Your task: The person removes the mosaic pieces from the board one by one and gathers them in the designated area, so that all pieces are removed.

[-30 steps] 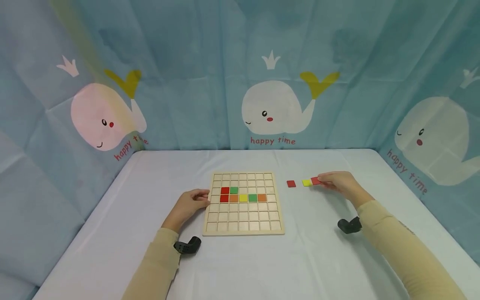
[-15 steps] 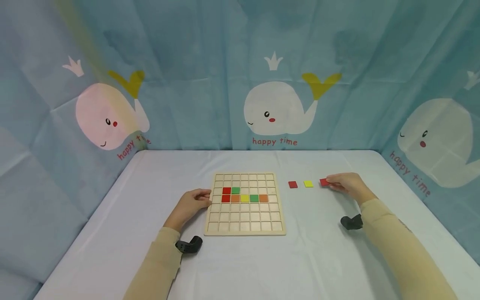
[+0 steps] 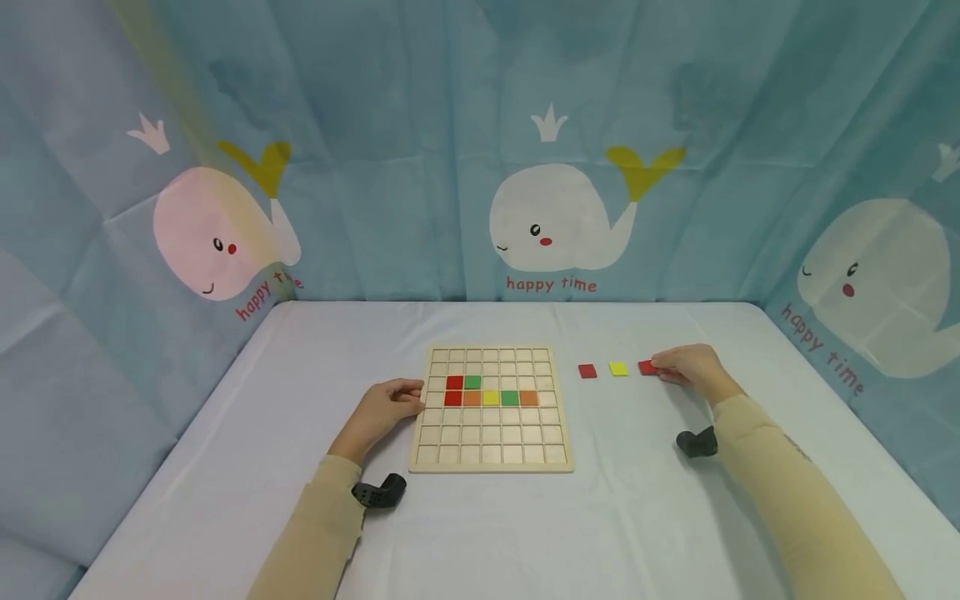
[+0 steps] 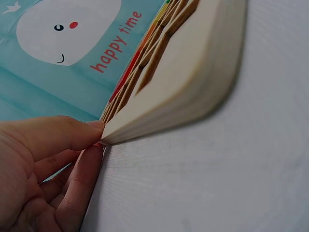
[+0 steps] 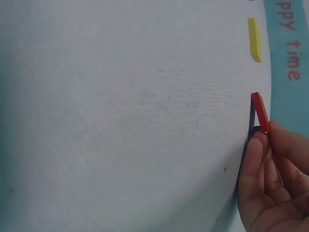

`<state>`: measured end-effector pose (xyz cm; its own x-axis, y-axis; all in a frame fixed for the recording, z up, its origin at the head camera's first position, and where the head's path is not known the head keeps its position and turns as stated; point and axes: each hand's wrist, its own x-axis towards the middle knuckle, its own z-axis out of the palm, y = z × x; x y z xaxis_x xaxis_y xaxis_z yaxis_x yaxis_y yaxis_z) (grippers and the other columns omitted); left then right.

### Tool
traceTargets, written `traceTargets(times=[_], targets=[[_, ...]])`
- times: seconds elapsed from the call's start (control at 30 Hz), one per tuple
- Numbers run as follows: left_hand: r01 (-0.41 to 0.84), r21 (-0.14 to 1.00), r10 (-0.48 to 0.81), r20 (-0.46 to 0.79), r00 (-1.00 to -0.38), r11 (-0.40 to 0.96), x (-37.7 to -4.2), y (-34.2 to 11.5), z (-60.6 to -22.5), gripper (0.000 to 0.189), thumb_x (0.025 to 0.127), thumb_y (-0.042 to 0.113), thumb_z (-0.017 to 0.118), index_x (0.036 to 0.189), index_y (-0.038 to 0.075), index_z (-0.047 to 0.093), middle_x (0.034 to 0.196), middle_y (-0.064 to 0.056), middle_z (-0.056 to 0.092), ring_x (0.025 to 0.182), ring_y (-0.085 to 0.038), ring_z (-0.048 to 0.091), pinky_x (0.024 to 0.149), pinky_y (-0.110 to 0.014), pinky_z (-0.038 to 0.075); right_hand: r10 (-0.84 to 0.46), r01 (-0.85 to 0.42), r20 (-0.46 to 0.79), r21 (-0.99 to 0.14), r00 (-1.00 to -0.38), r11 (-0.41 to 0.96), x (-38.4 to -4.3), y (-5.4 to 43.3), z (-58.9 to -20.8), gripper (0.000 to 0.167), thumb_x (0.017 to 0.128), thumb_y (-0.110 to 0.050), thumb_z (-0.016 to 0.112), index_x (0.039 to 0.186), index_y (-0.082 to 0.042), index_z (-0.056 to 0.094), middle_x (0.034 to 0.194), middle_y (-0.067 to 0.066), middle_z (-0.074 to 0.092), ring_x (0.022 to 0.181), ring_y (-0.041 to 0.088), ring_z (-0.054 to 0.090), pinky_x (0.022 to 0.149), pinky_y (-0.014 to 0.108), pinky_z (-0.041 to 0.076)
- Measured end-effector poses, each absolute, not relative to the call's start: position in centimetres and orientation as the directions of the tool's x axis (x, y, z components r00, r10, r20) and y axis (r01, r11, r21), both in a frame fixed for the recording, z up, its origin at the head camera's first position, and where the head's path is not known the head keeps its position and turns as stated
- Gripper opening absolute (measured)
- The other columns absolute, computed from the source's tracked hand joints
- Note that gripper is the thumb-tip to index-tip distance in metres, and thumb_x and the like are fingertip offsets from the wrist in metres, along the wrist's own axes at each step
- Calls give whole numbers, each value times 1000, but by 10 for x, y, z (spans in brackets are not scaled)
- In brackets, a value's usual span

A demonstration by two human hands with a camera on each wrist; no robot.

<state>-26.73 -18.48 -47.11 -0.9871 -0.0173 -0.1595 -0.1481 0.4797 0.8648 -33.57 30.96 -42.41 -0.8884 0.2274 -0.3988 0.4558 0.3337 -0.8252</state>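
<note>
A square wooden grid board (image 3: 491, 467) lies on the table, with red, green, orange and yellow tiles in two of its rows. My left hand (image 3: 382, 412) pinches the board's left edge; in the left wrist view the thumb (image 4: 63, 135) is at the top of the rim and the fingers are below it. Right of the board, my right hand (image 3: 693, 368) pinches a red tile (image 3: 647, 367) between thumb and fingers. The right wrist view shows that red tile (image 5: 260, 112) slightly tilted, its far end close to the tabletop.
A yellow tile (image 3: 618, 369) and another red tile (image 3: 587, 371) lie between the board and my right hand, roughly in line with the held one. A white cloth (image 3: 480, 533) covers the table. Blue whale-print curtains (image 3: 420, 225) stand behind and at both sides.
My right hand has carried its red tile to the right, from overlapping the yellow tile to a gap beside it, then slightly down. The left hand stays at the board's edge.
</note>
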Motion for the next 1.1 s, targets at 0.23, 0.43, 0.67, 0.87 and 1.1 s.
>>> traceTargets(times=[0.23,0.43,0.67,0.87,1.1], targets=[[-140,856,-23,-148,-989,498,-268,-186,-472,45,88,14,73,131,6,63,109,-7,68,97,-16,62,90,-35,47,304,487,-383,-741,-872,462,-339,309,-425,46,91,-19,71,129,6,61,80,-2,68,62,2,61,63,17,53],[-142,853,-15,-155,-988,502,-267,-186,-470,46,88,15,73,132,6,63,110,-7,68,99,-17,62,92,-35,46,294,480,-380,-736,-877,477,-338,307,-423,45,92,-19,70,128,6,61,92,5,71,64,3,62,65,18,54],[-141,853,-14,-155,-988,503,-268,-184,-469,46,87,15,73,132,6,63,111,-7,68,99,-17,61,92,-34,46,306,498,-395,-731,-866,466,-341,308,-423,45,92,-19,69,128,6,61,79,-2,68,62,3,61,65,18,54],[-139,848,-16,-152,-988,511,-268,-184,-470,46,88,14,72,132,5,63,111,-8,68,98,-17,61,91,-35,47,334,522,-404,-719,-851,459,-345,307,-425,45,91,-15,70,130,6,60,80,1,70,60,3,61,63,18,54],[-131,852,-12,-145,-989,506,-267,-185,-470,45,88,15,73,131,6,63,110,-8,68,98,-17,61,89,-33,47,327,523,-411,-726,-851,447,-340,303,-419,51,90,-15,71,131,11,56,67,-6,62,57,3,60,62,18,53]])
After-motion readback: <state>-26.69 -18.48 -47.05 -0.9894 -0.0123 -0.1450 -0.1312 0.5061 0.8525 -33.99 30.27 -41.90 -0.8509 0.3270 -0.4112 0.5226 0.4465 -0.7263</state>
